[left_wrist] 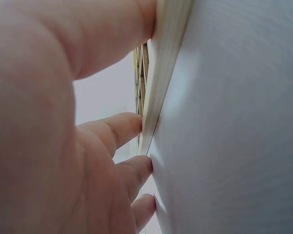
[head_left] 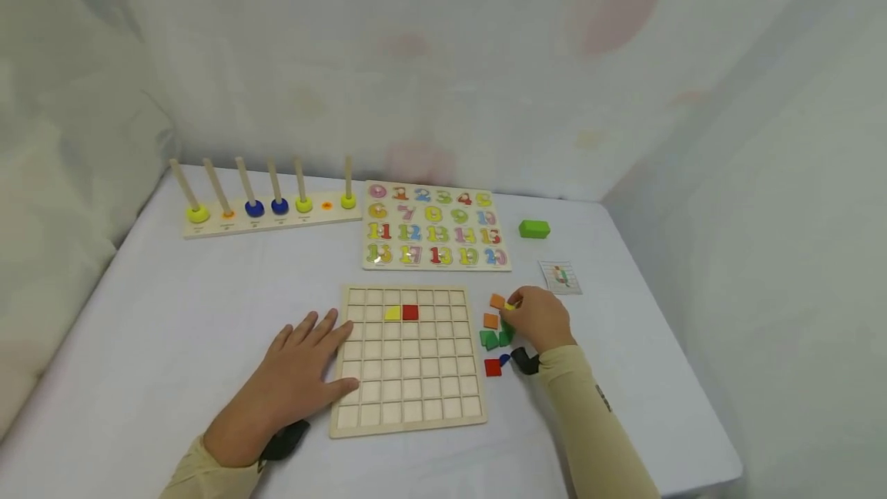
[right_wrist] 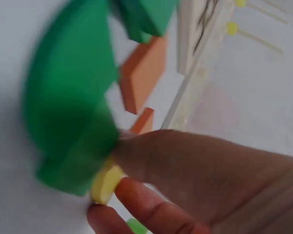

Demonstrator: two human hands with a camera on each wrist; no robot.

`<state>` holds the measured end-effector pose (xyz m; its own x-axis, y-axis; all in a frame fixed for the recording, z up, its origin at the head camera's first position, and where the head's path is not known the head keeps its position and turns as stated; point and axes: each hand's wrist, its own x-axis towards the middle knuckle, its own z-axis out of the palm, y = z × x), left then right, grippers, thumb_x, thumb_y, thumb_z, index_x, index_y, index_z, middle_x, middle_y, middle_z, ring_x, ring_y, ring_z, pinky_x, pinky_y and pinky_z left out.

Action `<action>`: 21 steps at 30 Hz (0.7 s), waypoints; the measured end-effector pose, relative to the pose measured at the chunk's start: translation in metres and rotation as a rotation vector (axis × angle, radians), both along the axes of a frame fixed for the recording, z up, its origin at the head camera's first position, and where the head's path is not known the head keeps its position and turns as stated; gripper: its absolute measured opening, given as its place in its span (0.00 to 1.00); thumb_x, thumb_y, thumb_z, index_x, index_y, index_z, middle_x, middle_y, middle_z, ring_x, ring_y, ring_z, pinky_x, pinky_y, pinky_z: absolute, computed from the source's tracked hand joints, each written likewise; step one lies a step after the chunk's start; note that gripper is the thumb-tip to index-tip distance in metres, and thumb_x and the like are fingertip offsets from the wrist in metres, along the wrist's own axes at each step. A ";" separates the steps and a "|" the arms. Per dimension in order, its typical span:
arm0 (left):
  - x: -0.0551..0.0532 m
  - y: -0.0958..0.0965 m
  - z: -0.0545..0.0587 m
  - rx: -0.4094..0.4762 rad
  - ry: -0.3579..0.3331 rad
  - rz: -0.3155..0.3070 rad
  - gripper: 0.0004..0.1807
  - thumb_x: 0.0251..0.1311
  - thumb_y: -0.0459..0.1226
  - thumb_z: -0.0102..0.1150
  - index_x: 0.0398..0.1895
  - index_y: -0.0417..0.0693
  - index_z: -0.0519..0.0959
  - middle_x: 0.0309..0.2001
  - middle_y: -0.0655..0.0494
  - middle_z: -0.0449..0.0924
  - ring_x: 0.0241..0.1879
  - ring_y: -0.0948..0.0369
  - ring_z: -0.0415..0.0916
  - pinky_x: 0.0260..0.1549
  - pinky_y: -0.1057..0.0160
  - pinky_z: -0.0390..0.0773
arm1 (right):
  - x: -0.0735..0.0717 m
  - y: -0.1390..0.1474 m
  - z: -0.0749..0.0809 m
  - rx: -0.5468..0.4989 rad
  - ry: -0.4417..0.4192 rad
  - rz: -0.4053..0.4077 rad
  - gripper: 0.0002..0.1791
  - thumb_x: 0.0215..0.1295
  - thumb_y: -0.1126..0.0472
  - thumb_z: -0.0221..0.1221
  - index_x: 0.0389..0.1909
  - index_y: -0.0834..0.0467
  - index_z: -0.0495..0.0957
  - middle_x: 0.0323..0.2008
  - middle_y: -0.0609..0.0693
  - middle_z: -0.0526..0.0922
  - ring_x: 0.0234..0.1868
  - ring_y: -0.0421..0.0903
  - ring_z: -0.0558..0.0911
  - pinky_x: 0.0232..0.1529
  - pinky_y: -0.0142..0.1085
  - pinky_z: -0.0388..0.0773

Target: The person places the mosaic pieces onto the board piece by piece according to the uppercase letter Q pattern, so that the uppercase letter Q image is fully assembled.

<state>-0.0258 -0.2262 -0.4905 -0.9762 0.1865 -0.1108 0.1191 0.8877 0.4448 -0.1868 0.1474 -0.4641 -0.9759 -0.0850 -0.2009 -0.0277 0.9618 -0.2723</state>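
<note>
My left hand [head_left: 294, 376] lies with fingers spread at the left side of a wooden grid board [head_left: 410, 431]. Its thumb and a finger touch the board's edge [left_wrist: 161, 73]. A yellow piece [head_left: 393, 313] and a red square [head_left: 410, 313] sit side by side in cells of the board's second row. Right of the board, my right hand [head_left: 546, 319] pinches a small yellow piece [right_wrist: 106, 183] between thumb and fingers. Green pieces [right_wrist: 71, 92] lie close by the hand, as do orange squares [head_left: 490, 321], a red square [head_left: 493, 367] and a blue piece [head_left: 504, 359].
Behind the board lies a number puzzle [head_left: 436, 265]. A peg counting stand [head_left: 270, 223] with rings is at the back left. Toward the back right are a green block [head_left: 534, 229] and a small pattern card [head_left: 560, 277]. Cloth walls [head_left: 416, 60] enclose the table.
</note>
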 end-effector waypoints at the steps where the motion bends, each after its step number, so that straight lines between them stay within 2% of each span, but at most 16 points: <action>1: -0.001 -0.001 0.000 -0.001 0.004 0.000 0.51 0.62 0.63 0.70 0.81 0.46 0.68 0.82 0.37 0.57 0.80 0.32 0.51 0.71 0.24 0.50 | -0.001 0.000 0.002 -0.021 -0.010 0.000 0.13 0.64 0.53 0.74 0.42 0.57 0.89 0.36 0.49 0.86 0.33 0.48 0.80 0.34 0.40 0.80; 6: -0.003 -0.001 0.001 0.010 0.024 -0.005 0.51 0.61 0.64 0.70 0.80 0.45 0.69 0.81 0.36 0.58 0.79 0.31 0.51 0.71 0.24 0.50 | -0.003 0.003 0.006 -0.100 -0.046 -0.021 0.14 0.61 0.61 0.73 0.47 0.61 0.88 0.38 0.52 0.84 0.37 0.51 0.80 0.40 0.45 0.81; 10: -0.002 0.000 0.003 0.007 0.003 -0.011 0.51 0.61 0.65 0.70 0.80 0.44 0.69 0.81 0.36 0.58 0.79 0.31 0.51 0.71 0.23 0.50 | 0.002 -0.009 0.009 -0.144 -0.013 -0.007 0.17 0.59 0.60 0.72 0.50 0.58 0.88 0.39 0.50 0.84 0.38 0.49 0.79 0.39 0.44 0.80; 12: -0.001 0.001 0.006 0.006 -0.018 -0.008 0.51 0.62 0.64 0.70 0.81 0.45 0.68 0.82 0.37 0.57 0.80 0.32 0.50 0.72 0.24 0.50 | 0.006 -0.023 0.012 -0.169 0.016 0.053 0.18 0.59 0.58 0.72 0.51 0.56 0.88 0.40 0.48 0.85 0.37 0.48 0.80 0.38 0.44 0.80; 15: 0.001 0.001 0.010 0.007 -0.041 -0.002 0.51 0.63 0.64 0.69 0.82 0.46 0.67 0.82 0.38 0.57 0.80 0.32 0.50 0.72 0.24 0.49 | 0.012 -0.051 0.015 -0.191 0.049 0.186 0.18 0.60 0.56 0.72 0.51 0.53 0.88 0.42 0.45 0.87 0.37 0.45 0.81 0.40 0.44 0.81; 19: 0.004 0.001 0.011 0.009 -0.065 0.009 0.51 0.63 0.64 0.68 0.82 0.47 0.66 0.83 0.39 0.55 0.81 0.34 0.48 0.73 0.25 0.48 | 0.022 -0.079 0.014 -0.213 0.042 0.322 0.15 0.62 0.58 0.72 0.51 0.52 0.89 0.44 0.44 0.89 0.37 0.41 0.82 0.38 0.40 0.81; 21: 0.005 0.002 0.010 0.014 -0.075 0.018 0.51 0.63 0.64 0.69 0.83 0.47 0.66 0.83 0.40 0.55 0.81 0.34 0.48 0.73 0.25 0.48 | 0.026 -0.086 0.010 -0.235 0.029 0.370 0.13 0.63 0.60 0.71 0.49 0.52 0.90 0.46 0.45 0.89 0.34 0.41 0.81 0.34 0.39 0.80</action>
